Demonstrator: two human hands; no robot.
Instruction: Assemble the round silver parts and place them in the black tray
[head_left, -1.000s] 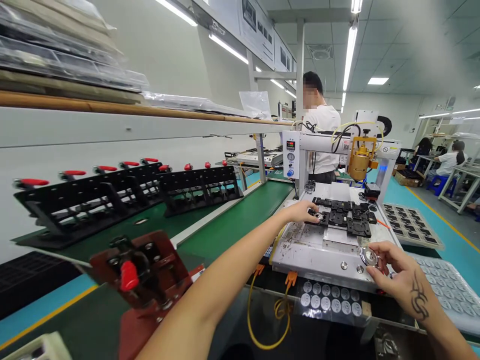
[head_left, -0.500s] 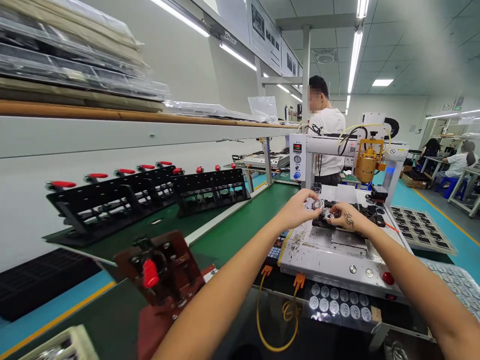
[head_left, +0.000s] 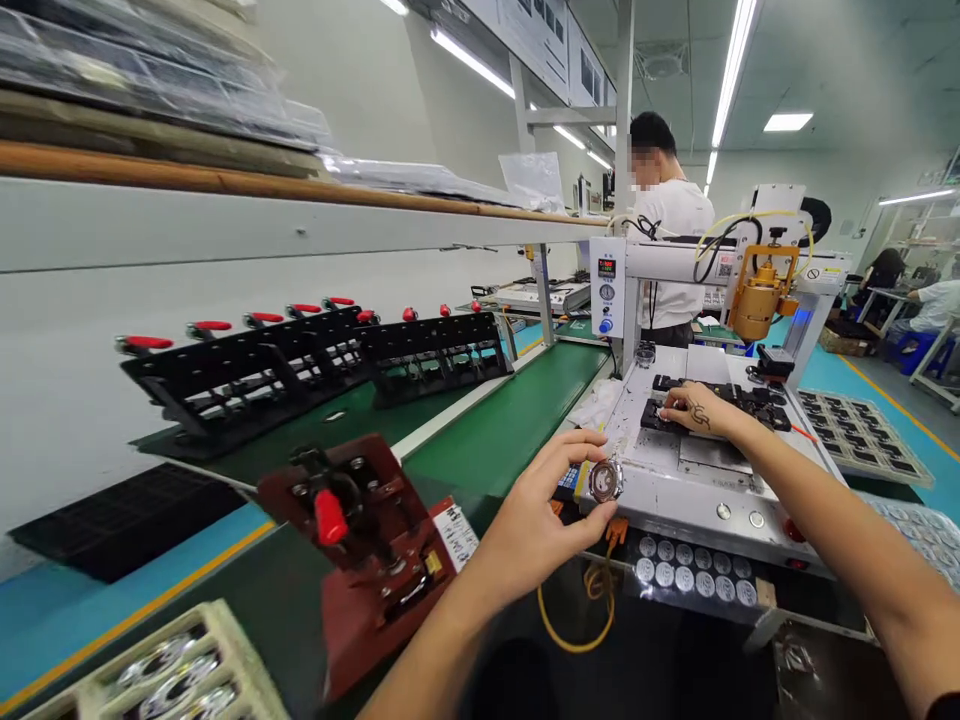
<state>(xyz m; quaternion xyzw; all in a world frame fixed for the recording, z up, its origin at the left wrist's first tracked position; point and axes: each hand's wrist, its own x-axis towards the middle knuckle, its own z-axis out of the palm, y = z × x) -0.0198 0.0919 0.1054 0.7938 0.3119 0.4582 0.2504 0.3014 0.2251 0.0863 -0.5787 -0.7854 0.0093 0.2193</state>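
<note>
A round metallic watch case (head_left: 604, 481) is pinched between the thumb and fingers of my left hand (head_left: 551, 505), in front of the white machine's left front corner. My right hand (head_left: 694, 410) is at the black fixture (head_left: 750, 403) on the white machine (head_left: 637, 470), its fingertips together at the fixture's left part. Whatever lies under those fingertips is too small and hidden to name. The gold spindle (head_left: 759, 300) hangs from the machine's gantry, above and behind my right hand.
A dark red clamp fixture (head_left: 375, 570) with a red handle stands left of my left forearm. A tray of metal parts (head_left: 225, 640) lies at the lower left. Black clamp racks (head_left: 247, 370) stand farther back. A person in white (head_left: 671, 210) is behind the machine.
My left hand has moved from the fixture toward me and down, carrying the watch case. My right hand stays at the fixture. The view has shifted slightly.
</note>
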